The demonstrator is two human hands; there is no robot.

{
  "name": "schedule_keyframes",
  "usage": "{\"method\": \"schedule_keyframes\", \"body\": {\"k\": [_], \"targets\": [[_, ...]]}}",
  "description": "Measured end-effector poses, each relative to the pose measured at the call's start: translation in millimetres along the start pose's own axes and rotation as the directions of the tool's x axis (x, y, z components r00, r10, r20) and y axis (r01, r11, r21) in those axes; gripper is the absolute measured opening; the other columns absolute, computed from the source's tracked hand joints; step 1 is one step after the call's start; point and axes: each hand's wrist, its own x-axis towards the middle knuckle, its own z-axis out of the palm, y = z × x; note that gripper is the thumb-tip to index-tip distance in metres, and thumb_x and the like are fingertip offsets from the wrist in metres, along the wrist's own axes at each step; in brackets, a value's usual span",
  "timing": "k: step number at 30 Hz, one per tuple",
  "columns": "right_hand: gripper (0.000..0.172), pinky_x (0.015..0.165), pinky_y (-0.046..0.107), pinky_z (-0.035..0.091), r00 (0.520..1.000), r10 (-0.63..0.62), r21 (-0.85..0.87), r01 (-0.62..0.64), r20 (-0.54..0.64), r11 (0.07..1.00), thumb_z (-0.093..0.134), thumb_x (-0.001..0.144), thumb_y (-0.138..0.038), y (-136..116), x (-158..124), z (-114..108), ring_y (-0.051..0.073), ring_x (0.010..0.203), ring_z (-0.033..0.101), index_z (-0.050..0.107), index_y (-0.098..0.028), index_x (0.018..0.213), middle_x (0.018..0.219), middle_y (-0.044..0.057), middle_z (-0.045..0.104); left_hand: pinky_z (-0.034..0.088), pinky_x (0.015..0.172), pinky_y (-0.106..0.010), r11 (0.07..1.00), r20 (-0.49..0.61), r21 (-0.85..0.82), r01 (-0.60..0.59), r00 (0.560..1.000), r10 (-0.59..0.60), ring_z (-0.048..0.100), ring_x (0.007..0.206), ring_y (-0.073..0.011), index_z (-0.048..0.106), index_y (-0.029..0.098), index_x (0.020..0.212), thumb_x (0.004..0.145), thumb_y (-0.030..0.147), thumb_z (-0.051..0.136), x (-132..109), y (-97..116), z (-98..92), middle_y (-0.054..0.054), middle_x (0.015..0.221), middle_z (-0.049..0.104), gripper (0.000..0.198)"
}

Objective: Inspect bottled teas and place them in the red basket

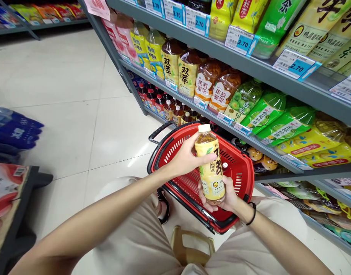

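Note:
Both my hands hold one tea bottle with a white cap and a yellow label, tilted slightly, over a red shopping basket. My left hand wraps its upper part, the thumb lying across the label. Lower down, my right hand grips the bottle near its base, fingers passing behind it; a dark band circles that wrist. Inside the basket, partly hidden behind the bottle, a small white cap-like thing shows. The basket's black handles lie folded along its rim.
Drink shelves with several bottles and price tags rise close on the right. Blue-wrapped bottle packs and a low display stand are at the left. A beige stool sits between my legs on the tiled floor.

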Motion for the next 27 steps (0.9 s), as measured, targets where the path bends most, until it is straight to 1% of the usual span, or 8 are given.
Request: {"method": "schedule_keyframes", "body": {"k": [6, 10, 14, 20, 24, 26, 27], "targets": [[0.080, 0.034, 0.021, 0.029, 1.000, 0.009, -0.003, -0.009, -0.009, 1.000, 0.061, 0.080, -0.087, -0.8, -0.9, 2.4, 0.015, 0.046, 0.058, 0.066, -0.013, 0.109, 0.077, 0.007, 0.072, 0.059, 0.086, -0.030, 1.000, 0.009, -0.028, 0.014, 1.000, -0.014, 0.069, 0.095, -0.0200, 0.063, 0.014, 0.129, 0.080, 0.039, 0.089, 1.0, -1.7, 1.2, -0.010, 0.115, 0.073, 0.061], [0.075, 0.034, 0.021, 0.028, 1.000, 0.013, -0.011, -0.013, -0.018, 1.000, 0.060, 0.082, -0.083, -2.5, -1.3, 4.6, 0.016, 0.046, 0.059, 0.066, -0.013, 0.107, 0.076, 0.007, 0.072, 0.059, 0.088, -0.031, 0.999, 0.010, -0.026, 0.024, 1.000, -0.024, 0.070, 0.098, -0.0213, 0.063, 0.015, 0.130, 0.080, 0.041, 0.089, 1.3, -2.4, 1.4, -0.011, 0.117, 0.073, 0.062], [0.075, 0.034, 0.021, 0.028, 1.000, 0.014, 0.002, -0.014, -0.019, 1.000, 0.062, 0.082, -0.082, -3.7, -1.9, 4.8, 0.016, 0.047, 0.060, 0.066, -0.012, 0.108, 0.077, 0.007, 0.072, 0.059, 0.088, -0.032, 1.000, 0.003, -0.019, 0.022, 1.000, -0.022, 0.070, 0.098, -0.0217, 0.062, 0.016, 0.132, 0.078, 0.040, 0.089, 1.3, -3.2, 1.1, -0.011, 0.116, 0.074, 0.065], [0.075, 0.035, 0.022, 0.030, 1.000, 0.009, -0.004, -0.009, -0.016, 1.000, 0.059, 0.084, -0.082, -1.4, -2.0, 1.7, 0.016, 0.047, 0.060, 0.065, -0.012, 0.109, 0.077, 0.008, 0.072, 0.059, 0.086, -0.031, 1.000, -0.001, -0.015, 0.009, 1.000, -0.009, 0.069, 0.095, -0.0210, 0.064, 0.016, 0.126, 0.078, 0.039, 0.089, 1.5, -5.7, 0.8, -0.010, 0.112, 0.073, 0.059], [0.077, 0.035, 0.021, 0.029, 1.000, 0.004, 0.003, -0.004, -0.013, 1.000, 0.062, 0.081, -0.084, -1.1, -1.1, 1.7, 0.016, 0.047, 0.059, 0.065, -0.013, 0.110, 0.077, 0.007, 0.072, 0.058, 0.087, -0.030, 1.000, 0.011, -0.031, -0.001, 1.000, 0.002, 0.069, 0.096, -0.0197, 0.063, 0.016, 0.132, 0.080, 0.036, 0.089, 2.2, -6.2, -0.8, -0.010, 0.115, 0.073, 0.062], [0.081, 0.035, 0.022, 0.030, 1.000, 0.002, 0.010, -0.002, -0.024, 1.000, 0.058, 0.081, -0.088, -5.8, -0.8, 4.7, 0.017, 0.047, 0.060, 0.066, -0.013, 0.110, 0.077, 0.007, 0.072, 0.059, 0.085, -0.029, 0.999, 0.012, -0.035, 0.009, 1.000, -0.009, 0.069, 0.095, -0.0193, 0.064, 0.016, 0.130, 0.083, 0.038, 0.087, 3.7, -4.2, -2.1, -0.009, 0.114, 0.073, 0.057], [0.083, 0.035, 0.023, 0.031, 1.000, 0.003, 0.015, -0.003, -0.030, 1.000, 0.054, 0.082, -0.090, -9.6, -0.9, 6.9, 0.018, 0.047, 0.060, 0.066, -0.012, 0.110, 0.077, 0.008, 0.073, 0.059, 0.083, -0.029, 0.999, -0.006, -0.030, 0.019, 1.000, -0.019, 0.069, 0.094, -0.0191, 0.065, 0.015, 0.128, 0.084, 0.040, 0.086, 5.1, -2.8, -3.0, -0.009, 0.114, 0.073, 0.055]]}}
